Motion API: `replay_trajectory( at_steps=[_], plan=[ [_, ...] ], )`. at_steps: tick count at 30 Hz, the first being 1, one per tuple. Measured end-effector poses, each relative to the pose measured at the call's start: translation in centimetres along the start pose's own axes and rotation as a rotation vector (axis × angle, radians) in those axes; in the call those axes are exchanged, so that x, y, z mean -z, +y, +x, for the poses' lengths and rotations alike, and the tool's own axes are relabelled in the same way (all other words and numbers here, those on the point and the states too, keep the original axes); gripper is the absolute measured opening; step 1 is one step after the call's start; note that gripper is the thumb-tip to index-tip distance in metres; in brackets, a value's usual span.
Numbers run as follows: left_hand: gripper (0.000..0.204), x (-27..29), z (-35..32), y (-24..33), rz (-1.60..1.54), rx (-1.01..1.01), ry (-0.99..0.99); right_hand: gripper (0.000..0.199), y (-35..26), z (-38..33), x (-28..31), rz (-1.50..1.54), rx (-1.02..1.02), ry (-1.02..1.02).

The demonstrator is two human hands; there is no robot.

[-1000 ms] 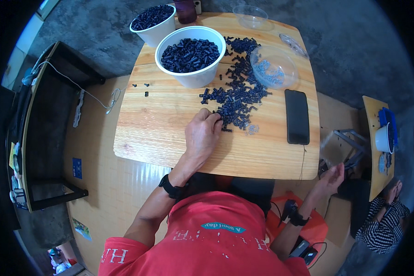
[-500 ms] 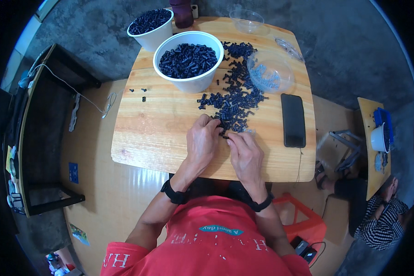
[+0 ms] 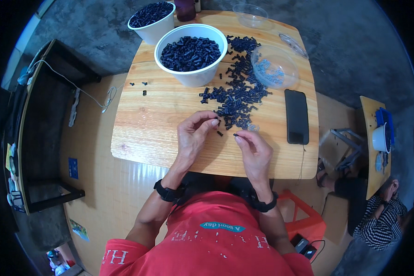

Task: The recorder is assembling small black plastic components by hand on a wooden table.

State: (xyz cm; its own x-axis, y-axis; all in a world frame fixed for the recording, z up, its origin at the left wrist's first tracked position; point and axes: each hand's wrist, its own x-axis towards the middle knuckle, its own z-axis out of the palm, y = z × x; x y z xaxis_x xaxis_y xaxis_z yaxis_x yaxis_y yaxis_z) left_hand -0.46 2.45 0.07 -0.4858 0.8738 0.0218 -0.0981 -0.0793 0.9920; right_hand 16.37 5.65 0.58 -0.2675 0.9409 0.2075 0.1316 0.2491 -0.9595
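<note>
My left hand [image 3: 191, 138] is at the near left edge of a spread of small black plastic fittings [image 3: 239, 94]. Its thumb and index finger pinch one dark fitting [image 3: 217, 120]. Opposite it, my right hand [image 3: 257, 154] grips another small black fitting [image 3: 236, 135] between thumb and fingertips; only its end shows. Between the two hands a single loose black fitting [image 3: 220, 134] lies on the wood. A few small clear pieces [image 3: 253, 127] lie at the near end of the spread.
Two white buckets of black fittings, a nearer one [image 3: 193, 77] and a farther one [image 3: 157, 34], stand at the back left. Right of the spread are a clear bowl [image 3: 292, 69] with small transparent pieces and a phone [image 3: 297, 117]. Another person [image 3: 382, 221] sits at far right.
My hands have moved apart, the left one to the left and the right one to the right. A loose black fitting now shows between them. The view has shifted slightly.
</note>
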Motion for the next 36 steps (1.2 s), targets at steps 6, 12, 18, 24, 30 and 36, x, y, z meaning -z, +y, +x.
replay_trajectory(
  at_steps=[6,12,18,24,30,36],
  plan=[
    [0.016,0.6,-1.6,1.6,-0.140,0.152,-0.097,0.016,0.1,-0.2,0.4,0.085,-0.078,-0.009],
    [0.016,1.7,-2.4,-0.1,0.207,-0.151,-0.088,0.022,-1.0,-0.6,3.6,-0.394,0.024,0.126],
    [0.020,-0.1,-2.9,0.5,0.645,-0.317,-0.101,0.018,-0.5,-0.3,3.7,-0.433,0.154,0.067],
    [0.022,-1.5,-2.2,-0.2,0.737,-0.457,-0.118,0.013,0.2,0.4,2.6,-0.586,0.276,0.024],
    [0.026,-1.1,-2.3,0.1,0.593,-0.385,-0.091,0.007,0.1,0.9,2.3,-0.650,0.254,0.012],
    [0.022,-0.6,-3.4,1.1,0.211,-0.115,-0.023,0.007,-1.0,0.7,1.9,-0.193,0.011,-0.014]
  ],
)
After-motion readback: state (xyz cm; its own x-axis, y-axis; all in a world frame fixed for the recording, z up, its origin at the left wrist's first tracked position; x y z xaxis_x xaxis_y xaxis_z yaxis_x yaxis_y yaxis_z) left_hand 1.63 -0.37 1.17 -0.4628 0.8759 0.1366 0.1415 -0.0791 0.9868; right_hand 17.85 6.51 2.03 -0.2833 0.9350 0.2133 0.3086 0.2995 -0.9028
